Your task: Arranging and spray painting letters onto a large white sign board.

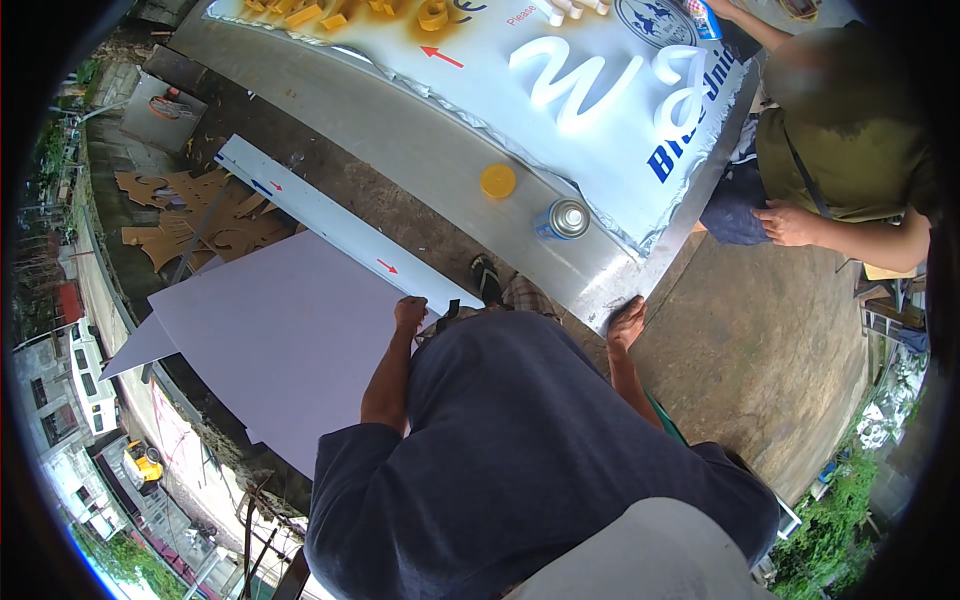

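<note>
My left hand (410, 313) hangs beside my waist, over the edge of a large pale panel, with its fingers curled closed. Whatever they may hold is hidden. At the near corner of a metal table (440, 130), my right hand (627, 325) rests against the edge, its fingers stretched out and holding nothing. A spray can (568, 219) without its cap stands on the table close to that corner. Beyond it lies a round yellow cap (497, 181). Large white script-shaped letters (565, 75) rest on a printed banner sheet (610, 165) covering much of the tabletop.
Across the table a co-worker (840, 130) holds a blue-and-white can (703, 20). Yellow-painted pieces (330, 15) lie at the banner's far end. To my left are the pale panel (290, 330), a long white strip (320, 220) and brown cut-out scraps (195, 215).
</note>
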The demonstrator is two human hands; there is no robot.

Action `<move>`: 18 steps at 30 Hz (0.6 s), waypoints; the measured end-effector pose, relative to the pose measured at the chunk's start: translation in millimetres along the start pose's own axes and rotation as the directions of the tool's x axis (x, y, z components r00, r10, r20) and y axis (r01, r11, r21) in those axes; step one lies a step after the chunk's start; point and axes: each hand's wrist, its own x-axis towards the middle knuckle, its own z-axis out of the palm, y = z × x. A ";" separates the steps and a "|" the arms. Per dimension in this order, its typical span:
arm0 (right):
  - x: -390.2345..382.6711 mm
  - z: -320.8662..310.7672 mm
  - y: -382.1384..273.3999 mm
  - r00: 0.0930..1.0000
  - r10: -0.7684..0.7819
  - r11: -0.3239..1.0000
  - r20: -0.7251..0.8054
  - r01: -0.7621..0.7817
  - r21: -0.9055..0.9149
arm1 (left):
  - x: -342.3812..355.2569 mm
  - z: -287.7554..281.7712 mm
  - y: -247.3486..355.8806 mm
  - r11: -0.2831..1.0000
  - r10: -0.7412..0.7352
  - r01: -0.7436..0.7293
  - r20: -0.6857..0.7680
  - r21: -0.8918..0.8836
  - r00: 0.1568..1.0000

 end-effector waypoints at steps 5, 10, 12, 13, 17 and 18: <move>1.5 1.4 2.3 1.000 -0.011 1.000 -0.006 0.011 0.004 | -3.5 -0.6 3.1 1.000 -0.003 0.003 -0.009 0.006 1.000; -0.2 0.2 -1.6 1.000 0.002 1.000 -0.004 -0.002 0.004 | -3.5 -1.3 5.7 1.000 0.019 -0.019 -0.007 0.024 1.000; -0.4 -0.5 -2.9 1.000 0.002 1.000 -0.005 -0.002 0.002 | -3.8 -1.1 6.3 1.000 0.023 -0.023 -0.007 0.016 1.000; -0.2 -0.6 -2.8 1.000 -0.006 1.000 -0.005 0.006 0.001 | -3.9 -0.6 6.5 1.000 0.024 -0.024 -0.012 0.007 1.000; 1.2 1.6 4.2 1.000 -0.008 1.000 -0.007 0.008 -0.005 | -2.6 1.1 5.5 1.000 -0.017 0.017 -0.010 0.006 1.000; 1.1 2.1 6.8 1.000 -0.024 1.000 -0.018 0.024 -0.015 | -1.3 1.7 4.6 1.000 0.005 -0.005 -0.008 0.020 1.000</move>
